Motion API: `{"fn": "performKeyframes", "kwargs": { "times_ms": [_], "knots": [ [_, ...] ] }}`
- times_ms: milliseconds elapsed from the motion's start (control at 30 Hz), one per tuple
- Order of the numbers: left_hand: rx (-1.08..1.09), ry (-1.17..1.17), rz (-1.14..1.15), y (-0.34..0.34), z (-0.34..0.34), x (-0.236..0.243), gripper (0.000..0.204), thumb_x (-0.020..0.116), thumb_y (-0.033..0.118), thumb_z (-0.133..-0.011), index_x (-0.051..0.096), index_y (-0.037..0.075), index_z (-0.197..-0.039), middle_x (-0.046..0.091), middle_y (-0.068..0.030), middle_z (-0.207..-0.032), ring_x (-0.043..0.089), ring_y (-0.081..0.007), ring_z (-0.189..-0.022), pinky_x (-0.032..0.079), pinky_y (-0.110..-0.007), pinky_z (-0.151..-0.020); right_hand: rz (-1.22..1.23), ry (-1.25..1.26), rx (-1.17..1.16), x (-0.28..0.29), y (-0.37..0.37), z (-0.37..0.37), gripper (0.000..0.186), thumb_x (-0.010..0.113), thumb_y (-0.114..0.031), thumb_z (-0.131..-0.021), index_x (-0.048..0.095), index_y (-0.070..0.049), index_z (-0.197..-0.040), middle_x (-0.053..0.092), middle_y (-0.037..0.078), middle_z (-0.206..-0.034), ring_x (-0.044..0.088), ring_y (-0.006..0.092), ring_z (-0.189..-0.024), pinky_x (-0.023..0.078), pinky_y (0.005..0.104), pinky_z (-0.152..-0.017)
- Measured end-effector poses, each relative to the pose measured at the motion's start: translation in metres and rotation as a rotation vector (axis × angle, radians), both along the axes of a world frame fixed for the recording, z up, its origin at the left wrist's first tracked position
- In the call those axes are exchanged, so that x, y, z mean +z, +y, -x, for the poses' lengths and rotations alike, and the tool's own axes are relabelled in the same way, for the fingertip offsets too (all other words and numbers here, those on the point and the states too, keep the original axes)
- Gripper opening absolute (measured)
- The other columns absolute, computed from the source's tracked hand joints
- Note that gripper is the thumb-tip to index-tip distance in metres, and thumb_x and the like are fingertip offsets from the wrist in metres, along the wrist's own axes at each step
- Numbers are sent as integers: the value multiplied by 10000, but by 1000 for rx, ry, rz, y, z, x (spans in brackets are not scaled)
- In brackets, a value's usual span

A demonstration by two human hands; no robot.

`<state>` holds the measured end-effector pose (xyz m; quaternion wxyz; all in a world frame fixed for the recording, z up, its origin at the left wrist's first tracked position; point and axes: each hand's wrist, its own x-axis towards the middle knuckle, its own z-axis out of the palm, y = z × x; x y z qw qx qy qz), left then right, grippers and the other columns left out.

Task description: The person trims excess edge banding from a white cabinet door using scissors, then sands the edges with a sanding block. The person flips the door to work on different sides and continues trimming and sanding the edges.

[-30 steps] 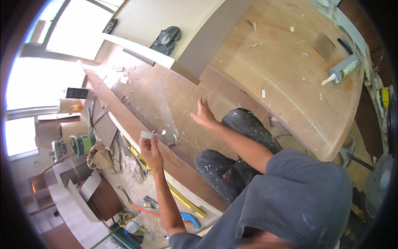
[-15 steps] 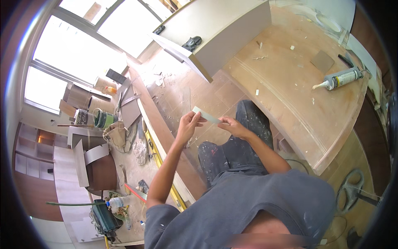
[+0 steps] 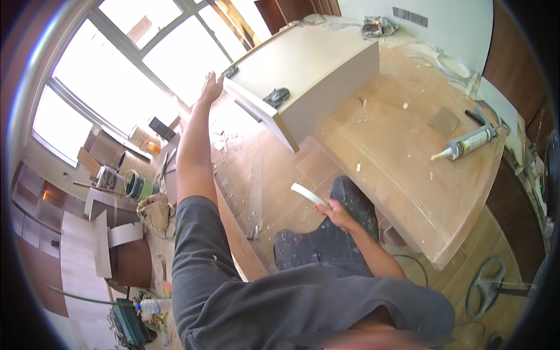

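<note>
My left hand [image 3: 212,87] is stretched far forward, fingers apart, at the left end of the white panel [image 3: 254,111] that fronts a cream board assembly [image 3: 332,81]; whether it touches the edge is unclear. Near it on the assembly are a small dark object [image 3: 232,72] and a larger black tool or fitting [image 3: 276,97]. My right hand [image 3: 337,213] grips one end of a thin white strip [image 3: 303,192], held low above my knees, left of the wooden worktop's edge.
The curved worktop [image 3: 420,198] carries a sealant gun [image 3: 469,144], a square scrap [image 3: 444,121] and offcuts. Buckets [image 3: 140,186], a cloth bag [image 3: 156,214], boards and tools crowd the left. A fan [image 3: 487,286] stands at lower right; windows line the back left.
My left hand has left the strip and moved up and forward to the white panel's end. My right hand has kept the strip and shifted slightly right and down.
</note>
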<state>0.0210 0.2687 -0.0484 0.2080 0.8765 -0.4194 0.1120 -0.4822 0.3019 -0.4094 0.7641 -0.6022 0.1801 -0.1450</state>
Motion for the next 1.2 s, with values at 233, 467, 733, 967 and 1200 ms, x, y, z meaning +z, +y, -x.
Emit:
{"fn": "performKeyframes", "kwargs": {
  "times_ms": [233,467,733,967,1200],
  "knots": [
    [110,99,-38,-13,-108,1,686,374,415,-1074,285,-37,-1582,205,-223,-1680,134,-344,-1578,141,-431,-1287,13,24,49,4,13,10,370,670,-351,-1018,716,-11,-1158,677,-1,-964,578,96,-929,461,284,-842],
    [55,273,-150,-45,-102,-33,1097,422,774,-922,146,-29,-1617,18,-257,-1700,-30,-358,-1588,69,-489,-1287,-24,71,28,10,6,30,382,660,-354,-1024,712,8,-1136,703,50,-1010,602,113,-985,468,300,-883],
    [-125,83,-206,-14,-23,-25,1093,338,778,-952,142,-84,-1595,37,-308,-1678,16,-399,-1578,75,-495,-1284,3,73,74,-1,-9,6,337,663,-332,-1020,713,-8,-1101,664,-12,-927,582,97,-909,460,276,-833],
    [-547,-311,-145,62,191,-31,1137,399,857,-885,210,0,-1608,214,-236,-1669,184,-352,-1562,118,-514,-1286,10,95,90,-2,-16,-5,374,652,-355,-1023,693,-10,-1162,699,22,-1037,605,106,-975,464,277,-891],
    [-1233,-151,82,122,323,-23,898,760,665,-801,600,5,-1388,602,-158,-1445,558,-375,-1346,430,-494,-1142,15,103,107,15,-16,3,354,639,-321,-1029,675,-2,-1179,698,44,-1097,619,108,-1025,469,275,-929]
  ]
}}
